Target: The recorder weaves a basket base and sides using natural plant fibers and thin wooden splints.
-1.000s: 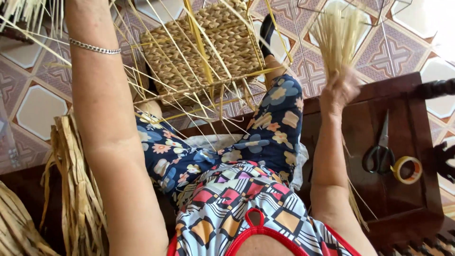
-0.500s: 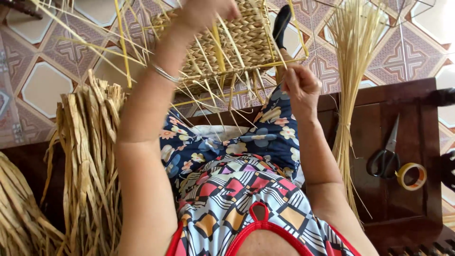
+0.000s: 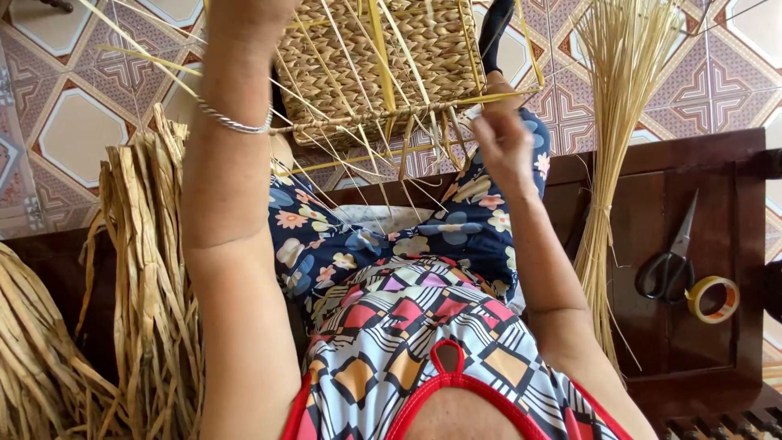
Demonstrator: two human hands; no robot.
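On the person's lap, resting against the knees in flowered blue cloth, stands the half-woven rectangular basket of brown twisted straw (image 3: 383, 57), with many thin pale stakes and some flat yellow strands (image 3: 380, 73) standing out from its lower rim. The right hand (image 3: 501, 143) is at the right corner of this rim, its fingers drawn together beside a yellow strand. It is blurred, so I cannot tell if the strand is really pinched. The left hand (image 3: 244, 10) is raised to the left side of the basket and is cut by the top edge, so its grip is not visible; a silver bracelet (image 3: 236, 124) sits on the wrist.

I judge that the weaving at the rim is in hand. To lay a strand between such close stakes would need a steady basket and a firm pull.

No package, label or sign is visible. On the dark wooden bench (image 3: 700, 187) at the right lie black-handled scissors (image 3: 668, 265) and, just beside them, a round roll of yellowish tape (image 3: 713, 297). A tied bundle of thin pale straw (image 3: 619, 81) leans there, and bunches of wide dried leaves (image 3: 151, 269) lie at the left.
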